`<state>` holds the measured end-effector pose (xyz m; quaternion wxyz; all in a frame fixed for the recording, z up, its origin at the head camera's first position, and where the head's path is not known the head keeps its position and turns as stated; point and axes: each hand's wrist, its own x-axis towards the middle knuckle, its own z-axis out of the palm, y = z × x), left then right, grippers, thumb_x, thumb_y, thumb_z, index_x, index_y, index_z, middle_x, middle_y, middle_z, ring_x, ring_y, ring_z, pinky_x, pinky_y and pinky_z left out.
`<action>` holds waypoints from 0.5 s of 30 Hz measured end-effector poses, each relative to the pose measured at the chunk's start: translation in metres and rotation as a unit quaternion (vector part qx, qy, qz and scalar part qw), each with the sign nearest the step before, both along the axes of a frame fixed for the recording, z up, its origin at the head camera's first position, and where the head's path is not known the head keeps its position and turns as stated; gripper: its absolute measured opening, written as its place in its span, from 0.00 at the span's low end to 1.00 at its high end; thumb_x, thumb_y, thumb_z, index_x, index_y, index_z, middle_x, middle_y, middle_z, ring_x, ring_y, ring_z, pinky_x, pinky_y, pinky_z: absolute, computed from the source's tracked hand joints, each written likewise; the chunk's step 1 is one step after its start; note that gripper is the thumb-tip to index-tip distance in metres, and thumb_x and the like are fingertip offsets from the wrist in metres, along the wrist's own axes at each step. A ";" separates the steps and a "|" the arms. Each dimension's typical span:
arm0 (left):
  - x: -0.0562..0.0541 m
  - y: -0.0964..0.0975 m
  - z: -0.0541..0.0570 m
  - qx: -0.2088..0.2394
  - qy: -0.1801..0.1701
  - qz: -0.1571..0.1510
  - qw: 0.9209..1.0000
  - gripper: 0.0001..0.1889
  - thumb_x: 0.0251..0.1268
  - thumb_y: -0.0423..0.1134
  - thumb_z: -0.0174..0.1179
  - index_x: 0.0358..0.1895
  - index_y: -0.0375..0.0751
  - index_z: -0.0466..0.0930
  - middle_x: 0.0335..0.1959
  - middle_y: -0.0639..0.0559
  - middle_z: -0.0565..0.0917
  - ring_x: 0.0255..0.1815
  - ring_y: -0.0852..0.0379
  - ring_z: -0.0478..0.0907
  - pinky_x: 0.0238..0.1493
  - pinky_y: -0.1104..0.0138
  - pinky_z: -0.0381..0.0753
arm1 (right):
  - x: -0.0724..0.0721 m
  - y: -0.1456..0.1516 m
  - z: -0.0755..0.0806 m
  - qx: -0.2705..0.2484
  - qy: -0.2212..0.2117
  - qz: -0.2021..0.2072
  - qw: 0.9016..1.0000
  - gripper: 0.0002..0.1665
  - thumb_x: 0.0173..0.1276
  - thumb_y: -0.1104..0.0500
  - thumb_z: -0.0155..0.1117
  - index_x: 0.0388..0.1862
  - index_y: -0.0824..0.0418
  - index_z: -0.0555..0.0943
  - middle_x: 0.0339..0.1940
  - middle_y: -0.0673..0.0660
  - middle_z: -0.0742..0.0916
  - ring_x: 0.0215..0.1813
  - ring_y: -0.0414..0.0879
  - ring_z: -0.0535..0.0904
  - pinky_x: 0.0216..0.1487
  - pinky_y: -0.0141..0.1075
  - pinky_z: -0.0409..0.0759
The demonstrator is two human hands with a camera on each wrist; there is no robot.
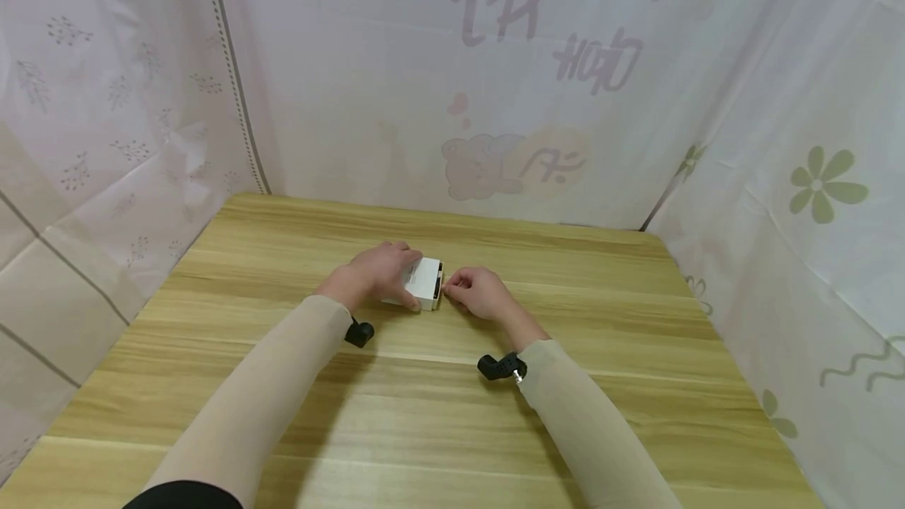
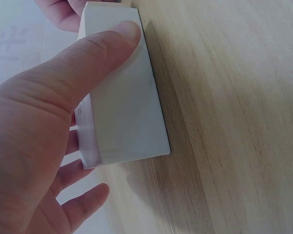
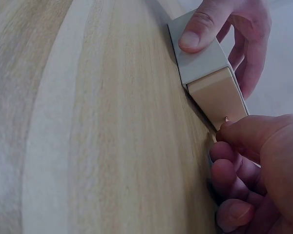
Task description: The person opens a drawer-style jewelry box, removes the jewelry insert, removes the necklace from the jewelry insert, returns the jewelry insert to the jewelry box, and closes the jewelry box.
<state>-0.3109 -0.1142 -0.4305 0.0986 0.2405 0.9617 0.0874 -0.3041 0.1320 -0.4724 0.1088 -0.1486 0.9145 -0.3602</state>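
Note:
A small white box [image 1: 424,277] lies on the wooden table, its cream inner drawer [image 3: 216,95] standing a little way out of the sleeve at the right end. My left hand [image 1: 382,269] grips the sleeve across its width, thumb on the near side and fingers over the far side. At the drawer's end face, my right hand [image 1: 482,293] pinches a small pull tab [image 3: 226,118] between thumb and forefinger, with the other fingers curled below. Most of the tab is hidden by the fingertips. A narrow dark strip of the drawer's inside shows in the head view.
The wood-grain table [image 1: 424,415] runs back to a pale printed curtain [image 1: 353,100], with more curtain at both sides. A black wrist camera [image 1: 359,332] sits at the left cuff and another wrist camera [image 1: 500,368] at the right cuff.

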 end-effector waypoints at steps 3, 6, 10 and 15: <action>-0.001 0.000 -0.002 -0.003 -0.001 0.001 1.000 0.55 0.57 0.64 0.82 0.85 0.46 0.68 0.80 0.43 0.75 0.78 0.39 0.75 0.74 0.47 0.80 | 0.000 0.000 0.000 0.001 -0.001 0.000 1.000 0.11 0.83 0.50 0.68 0.44 0.55 0.90 0.26 0.51 0.86 0.27 0.41 0.79 0.37 0.34 0.77; -0.002 0.000 -0.003 -0.004 0.000 0.002 1.000 0.55 0.57 0.64 0.81 0.85 0.46 0.68 0.79 0.43 0.75 0.77 0.40 0.75 0.74 0.47 0.80 | 0.000 0.001 -0.002 0.003 0.002 0.000 1.000 0.11 0.83 0.50 0.68 0.44 0.55 0.89 0.26 0.51 0.86 0.26 0.41 0.79 0.36 0.34 0.77; -0.002 0.000 -0.003 -0.002 0.000 0.003 1.000 0.54 0.57 0.64 0.82 0.84 0.47 0.68 0.79 0.44 0.76 0.77 0.40 0.75 0.73 0.47 0.81 | -0.001 0.001 -0.002 0.008 0.007 0.002 1.000 0.12 0.83 0.50 0.68 0.44 0.55 0.89 0.25 0.51 0.86 0.26 0.41 0.79 0.37 0.35 0.77; 0.000 0.000 -0.002 0.000 0.004 0.001 1.000 0.55 0.57 0.64 0.82 0.84 0.46 0.68 0.79 0.43 0.76 0.77 0.40 0.75 0.74 0.46 0.80 | -0.002 0.003 -0.002 0.010 0.006 0.000 1.000 0.12 0.83 0.49 0.68 0.43 0.54 0.89 0.25 0.50 0.86 0.27 0.41 0.80 0.38 0.36 0.78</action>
